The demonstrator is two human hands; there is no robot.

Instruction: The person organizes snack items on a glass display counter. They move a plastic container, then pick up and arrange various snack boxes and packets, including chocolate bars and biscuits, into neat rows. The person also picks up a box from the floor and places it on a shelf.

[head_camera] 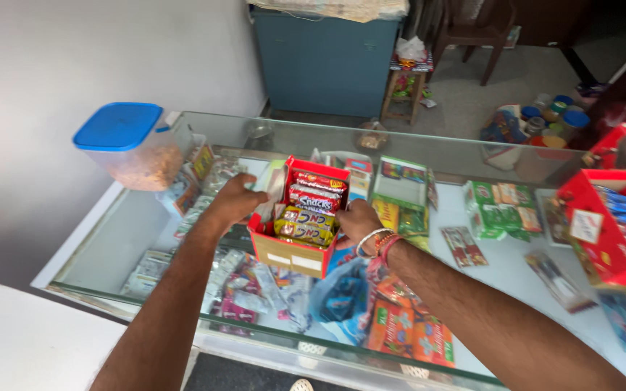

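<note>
- A small red cardboard display box (295, 250) stands on the glass tabletop (124, 232) of a shop counter, open at the top and packed with wrapped snack bars (311, 210) lying flat in a stack.
- The left hand (235, 201) presses against the box's left wall, fingers curled round the edge, apparently bracing it so it cannot slide on the smooth glass.
- The right hand (356, 221) sits at the box's right side, fingers bent over the bars; whether it actually grips one cannot be told, since the fingertips are hidden.
- Beaded bangles (380, 242) circle the right wrist.
- A clear plastic tub with a blue lid (130, 145) stands at the counter's far left corner, well apart from the box.
- A larger red carton of blue packets (610, 224) stands at the right edge.
- More packets (498, 210) show beneath the glass on the shelf inside.
</note>
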